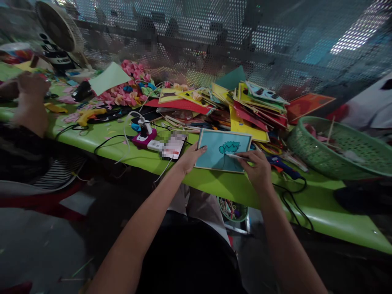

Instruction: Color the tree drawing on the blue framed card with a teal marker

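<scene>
A blue rectangular card [210, 153] with a pale border rests at the front of the green table. Black outlines on a teal shape [231, 148] show on its face. My left hand [192, 158] grips the card's left edge, thumb on top. Pinched in my right hand [255, 165] is a slim white pen [233, 156], its tip at the card just below the drawn shape. A dark glue gun [283, 166] lies to the right of my right hand. Left of the card are a phone [174, 145] and a purple power strip [143, 138].
Coloured cards [260, 104] are piled behind the blue card. A green basket [339, 151] stands at the right. Pink paper flowers [122, 94], a yellow glue gun [90, 116] and cables lie leftward. Another person's hand [32, 83] is at far left, near a fan [58, 26].
</scene>
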`<state>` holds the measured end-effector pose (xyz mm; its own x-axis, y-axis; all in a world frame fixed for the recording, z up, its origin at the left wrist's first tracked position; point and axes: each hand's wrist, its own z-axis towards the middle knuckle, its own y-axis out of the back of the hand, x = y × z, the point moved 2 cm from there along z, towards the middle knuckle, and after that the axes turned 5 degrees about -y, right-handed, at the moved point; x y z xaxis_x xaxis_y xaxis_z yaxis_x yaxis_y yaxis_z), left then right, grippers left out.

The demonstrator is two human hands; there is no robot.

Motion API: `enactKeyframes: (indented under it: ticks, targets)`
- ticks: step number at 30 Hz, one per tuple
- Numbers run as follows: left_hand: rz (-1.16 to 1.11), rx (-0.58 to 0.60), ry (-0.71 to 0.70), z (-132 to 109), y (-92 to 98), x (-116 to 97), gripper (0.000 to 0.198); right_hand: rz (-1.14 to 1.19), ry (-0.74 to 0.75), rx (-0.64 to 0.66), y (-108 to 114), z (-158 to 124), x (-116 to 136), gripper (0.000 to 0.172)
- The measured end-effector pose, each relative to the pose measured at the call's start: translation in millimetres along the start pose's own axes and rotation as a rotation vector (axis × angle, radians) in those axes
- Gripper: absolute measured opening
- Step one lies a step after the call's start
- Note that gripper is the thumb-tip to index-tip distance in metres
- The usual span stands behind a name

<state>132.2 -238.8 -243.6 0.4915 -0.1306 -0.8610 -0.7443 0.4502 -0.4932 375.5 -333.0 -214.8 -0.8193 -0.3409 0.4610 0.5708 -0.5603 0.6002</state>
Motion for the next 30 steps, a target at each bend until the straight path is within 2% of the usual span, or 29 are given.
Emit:
enactKeyframes:
  ticks: [12,17,24,30]
  targets:
    - [0.027,-0.023,0.008,0.3,3.2,0.9,0.056,-0.003,0.0,-0.008,-0.7,2.0,-0.6,0.016]
    - [0.028,-0.037,-0.001,-0.2,3.1,-0.3,0.055,-0.006,0.004,0.032,-0.1,0.1,-2.8,0.015]
    - [0.006,-0.014,0.014,-0.8,-1.0,-2.0,0.066,-0.011,-0.014,0.019,1.1,1.5,-0.3,0.018]
    - [0.01,-0.021,0.016,-2.1,-0.6,-2.5,0.066,-0.004,-0.02,0.058,2.7,-3.4,-0.3,0.019]
